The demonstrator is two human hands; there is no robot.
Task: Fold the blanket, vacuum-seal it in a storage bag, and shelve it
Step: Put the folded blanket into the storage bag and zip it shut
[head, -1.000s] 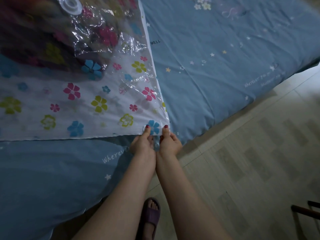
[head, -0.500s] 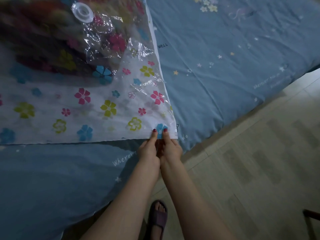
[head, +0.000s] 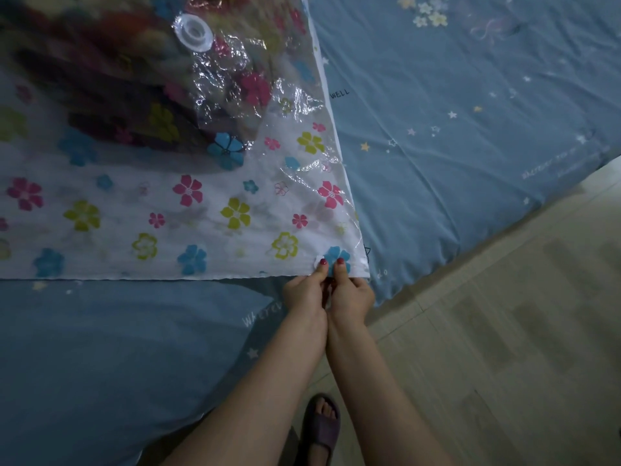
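A clear storage bag [head: 208,210] printed with coloured flowers lies on the blue bed. A folded dark, multicoloured blanket [head: 100,79] sits inside it at the upper left. The bag's round white valve [head: 194,31] faces up near the top. My left hand [head: 304,290] and my right hand [head: 351,292] are side by side at the bag's near right corner. Both pinch the bag's sealing edge, thumbs on top. A small white piece shows under my left thumb; I cannot tell what it is.
The bed is covered by a blue sheet [head: 453,129] with stars and lettering. Its edge runs diagonally at the right, with pale tiled floor [head: 504,331] beyond. A foot in a dark slipper [head: 321,428] stands on the floor below my arms.
The view has shifted so bag and valve sit further right and lower. My two hands have drawn closer together at the bag's corner, still pinching the edge.
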